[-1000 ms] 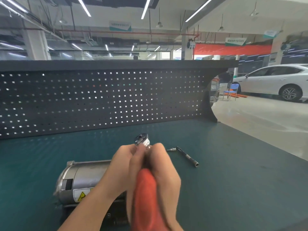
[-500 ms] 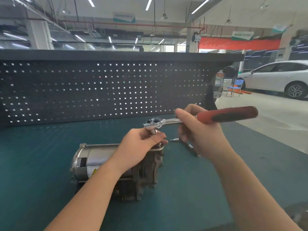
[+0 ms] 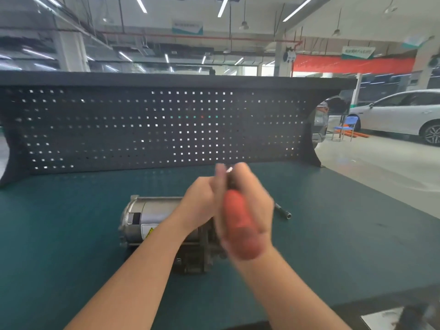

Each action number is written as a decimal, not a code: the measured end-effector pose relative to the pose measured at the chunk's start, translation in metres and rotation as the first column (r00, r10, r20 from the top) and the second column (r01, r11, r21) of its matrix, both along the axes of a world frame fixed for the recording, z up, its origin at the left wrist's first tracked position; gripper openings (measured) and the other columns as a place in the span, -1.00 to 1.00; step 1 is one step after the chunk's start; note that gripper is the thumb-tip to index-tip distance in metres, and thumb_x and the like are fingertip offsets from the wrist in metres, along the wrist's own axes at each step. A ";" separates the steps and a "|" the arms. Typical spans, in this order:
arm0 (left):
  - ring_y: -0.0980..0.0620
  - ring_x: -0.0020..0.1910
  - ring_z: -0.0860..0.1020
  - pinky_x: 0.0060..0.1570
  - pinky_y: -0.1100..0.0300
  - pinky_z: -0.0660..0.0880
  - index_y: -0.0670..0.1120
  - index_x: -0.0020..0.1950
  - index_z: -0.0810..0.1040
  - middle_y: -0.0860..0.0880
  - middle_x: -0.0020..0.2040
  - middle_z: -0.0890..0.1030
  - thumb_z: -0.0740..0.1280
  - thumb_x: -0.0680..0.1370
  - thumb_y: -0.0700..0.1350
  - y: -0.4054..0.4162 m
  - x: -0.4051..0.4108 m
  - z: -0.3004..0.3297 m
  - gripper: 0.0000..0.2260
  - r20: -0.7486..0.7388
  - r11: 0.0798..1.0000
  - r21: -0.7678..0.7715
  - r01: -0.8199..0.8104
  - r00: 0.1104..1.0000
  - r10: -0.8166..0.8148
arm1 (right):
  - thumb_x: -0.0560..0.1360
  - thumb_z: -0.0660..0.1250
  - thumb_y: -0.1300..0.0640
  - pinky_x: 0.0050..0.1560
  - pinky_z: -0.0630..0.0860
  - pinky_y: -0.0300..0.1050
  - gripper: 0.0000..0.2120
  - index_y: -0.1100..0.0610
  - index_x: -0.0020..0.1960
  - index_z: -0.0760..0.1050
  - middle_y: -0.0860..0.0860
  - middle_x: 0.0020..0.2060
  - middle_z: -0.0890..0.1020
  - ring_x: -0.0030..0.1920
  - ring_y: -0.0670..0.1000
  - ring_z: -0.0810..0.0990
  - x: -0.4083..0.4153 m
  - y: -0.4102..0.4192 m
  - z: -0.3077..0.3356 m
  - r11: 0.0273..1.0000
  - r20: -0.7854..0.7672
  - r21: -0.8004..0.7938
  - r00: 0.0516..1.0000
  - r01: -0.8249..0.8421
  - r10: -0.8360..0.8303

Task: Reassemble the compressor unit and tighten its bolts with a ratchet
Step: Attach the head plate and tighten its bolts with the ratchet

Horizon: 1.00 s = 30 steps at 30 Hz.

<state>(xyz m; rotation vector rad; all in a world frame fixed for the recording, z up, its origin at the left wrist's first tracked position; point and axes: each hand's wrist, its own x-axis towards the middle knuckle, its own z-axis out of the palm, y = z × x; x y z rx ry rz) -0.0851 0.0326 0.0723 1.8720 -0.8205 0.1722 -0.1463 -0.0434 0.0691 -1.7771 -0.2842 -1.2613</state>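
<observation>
- The compressor (image 3: 157,217) lay on its side on the green counter (image 3: 71,234), its silver cylinder pointing left and its darker bolted end to the right, under the hands.
- A yellow warning label (image 3: 148,232) showed on the side of the cylinder.
- The right hand (image 3: 252,210) gripped the ratchet (image 3: 238,225) by its red handle, fingers curled around it; the handle pointed back toward the camera and was blurred.
- The ratchet's metal head was above the compressor's right end, mostly hidden between the hands.
- The left hand (image 3: 202,203) was over the same end of the compressor, its fingers curled near the ratchet head; blur kept me from telling whether they pinched anything.
- A slim metal extension bar (image 3: 283,211) lay on the counter just right of the right hand.
- A black pegboard (image 3: 142,127) stood along the counter's far edge.
- A white car (image 3: 400,115) was parked in the background on the right.
</observation>
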 end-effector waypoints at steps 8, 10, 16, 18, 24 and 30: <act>0.50 0.04 0.51 0.05 0.41 0.37 0.24 -0.12 0.67 0.36 -0.04 0.66 0.42 0.51 0.07 -0.002 0.022 -0.016 -0.95 0.088 0.992 0.097 -0.079 0.994 0.070 | 0.60 0.23 0.01 -0.51 0.28 -0.25 -0.73 0.08 -0.24 0.37 -0.10 -0.55 0.43 -0.58 -0.10 0.35 0.023 -0.102 0.025 0.633 0.236 0.702 0.945 -0.328 0.228; 0.45 0.14 0.47 0.13 0.38 0.35 0.31 0.04 0.63 0.43 0.11 0.58 0.28 0.58 0.16 -0.002 0.026 -0.011 -0.86 0.219 0.951 0.262 -0.166 0.970 0.109 | 0.63 0.22 0.04 -0.50 0.29 -0.26 -0.74 0.09 -0.21 0.35 -0.11 -0.55 0.42 -0.57 -0.10 0.35 0.036 -0.116 0.017 0.555 0.260 0.753 0.934 -0.355 0.245; 0.17 0.06 0.56 0.15 0.17 0.45 0.22 0.01 0.62 0.24 0.09 0.65 0.39 0.39 0.35 -0.010 0.049 0.003 -0.69 0.219 0.838 0.502 -0.213 0.969 0.114 | 0.62 0.25 0.01 -0.52 0.31 -0.25 -0.73 0.08 -0.21 0.36 -0.05 -0.56 0.36 -0.57 -0.07 0.31 0.088 -0.132 -0.033 0.348 0.189 0.888 0.928 -0.301 0.322; 0.21 -0.10 0.56 0.01 0.22 0.47 0.19 -0.09 0.63 0.25 -0.11 0.66 0.41 0.41 0.26 -0.017 0.058 0.000 -0.80 0.243 0.850 0.477 -0.222 0.963 0.116 | 0.63 0.24 0.02 -0.53 0.30 -0.27 -0.72 0.11 -0.22 0.36 -0.05 -0.57 0.37 -0.58 -0.08 0.32 0.106 -0.133 -0.050 0.309 0.159 0.910 0.920 -0.277 0.358; 0.30 -0.27 0.54 -0.22 0.32 0.44 0.20 -0.22 0.64 0.29 -0.33 0.60 0.39 0.42 0.14 -0.038 0.095 -0.002 -0.93 0.141 0.839 0.518 -0.170 0.984 0.112 | 0.64 0.22 0.15 -0.55 0.24 -0.28 -0.76 0.13 -0.20 0.36 -0.05 -0.56 0.42 -0.57 -0.11 0.33 0.147 -0.140 -0.089 0.193 0.027 0.973 0.896 -0.125 0.443; 0.17 -0.36 0.48 -0.20 0.22 0.48 0.14 -0.20 0.70 0.16 -0.31 0.65 0.42 0.39 0.11 -0.046 0.148 -0.011 -0.90 -0.075 0.781 0.619 -0.077 0.985 0.156 | 0.60 0.19 0.20 -0.49 0.18 -0.21 -0.79 0.15 -0.21 0.37 -0.01 -0.53 0.36 -0.60 -0.08 0.25 0.155 -0.147 -0.108 0.025 -0.015 1.000 0.852 0.002 0.524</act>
